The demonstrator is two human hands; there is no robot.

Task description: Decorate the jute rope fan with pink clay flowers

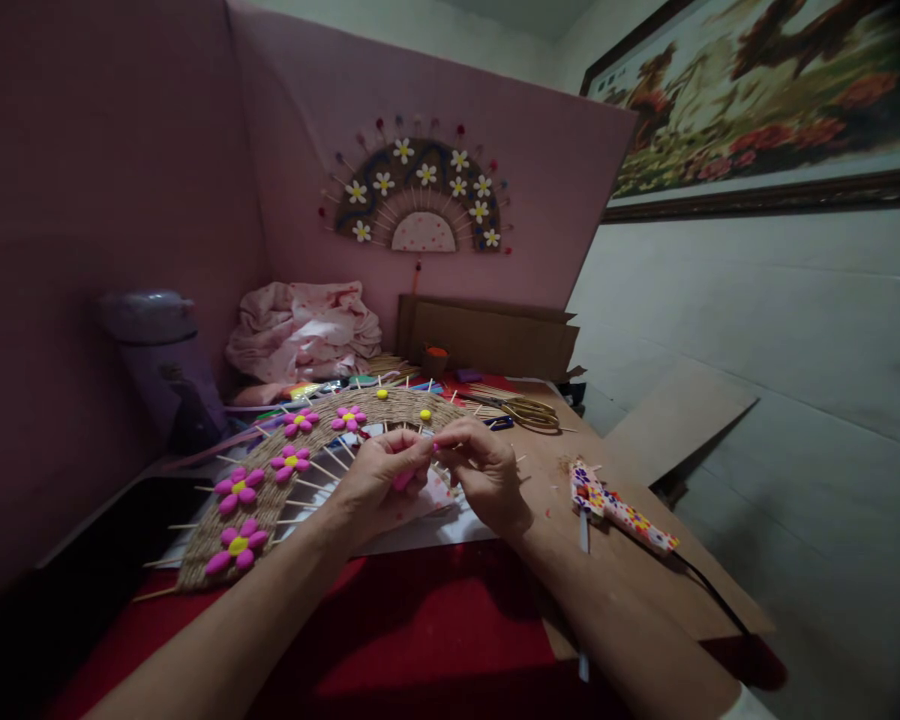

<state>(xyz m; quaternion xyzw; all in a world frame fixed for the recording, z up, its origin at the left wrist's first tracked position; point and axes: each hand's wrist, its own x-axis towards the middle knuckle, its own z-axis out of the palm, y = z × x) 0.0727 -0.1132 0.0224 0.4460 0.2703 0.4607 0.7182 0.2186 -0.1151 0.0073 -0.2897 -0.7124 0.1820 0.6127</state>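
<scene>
A half-round fan of woven jute [270, 490] lies on the table, with wooden sticks poking out and several pink flowers with yellow centres [238, 545] stuck on it. My left hand [381, 480] and my right hand [486, 470] meet above its middle. Both are closed in a pinch on small pink petal pieces [405, 480]. A lone yellow dot [425, 414] sits on the jute just beyond my fingers.
A glue gun [619, 508] with a dotted cover and black cord lies right of my hands on brown cardboard [645, 580]. Gold scissors [529, 410], a cardboard box [487, 335], pink cloth [304, 330] and a lilac jug [161, 350] stand behind. A finished fan [418, 195] hangs on the pink wall.
</scene>
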